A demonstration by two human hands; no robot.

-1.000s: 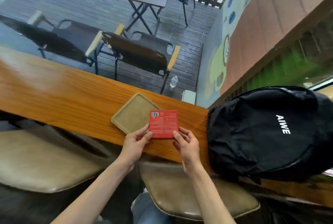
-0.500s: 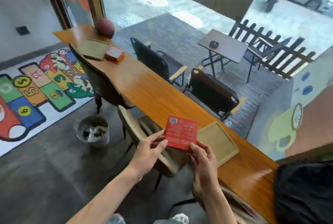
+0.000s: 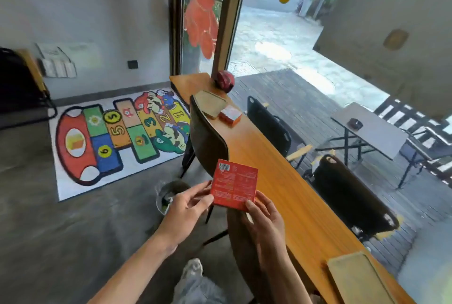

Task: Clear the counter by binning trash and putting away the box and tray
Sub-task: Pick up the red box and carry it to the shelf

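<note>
Glossy wooden counter [image 3: 276, 181], cardboard box [image 3: 234, 185]

We see from one head-worn camera, looking forward and down along the wooden counter [image 3: 269, 169], hands close below.

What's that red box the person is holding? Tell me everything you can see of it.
The red box is flat, square and looks like printed cardboard. The side facing the camera carries a white barcode near its top left corner and blocks of small white print, too blurred to read. It is held nearly upright, slightly tilted, in the air beside the wooden counter. The left hand pinches its left edge, the right hand its lower right corner.
</note>
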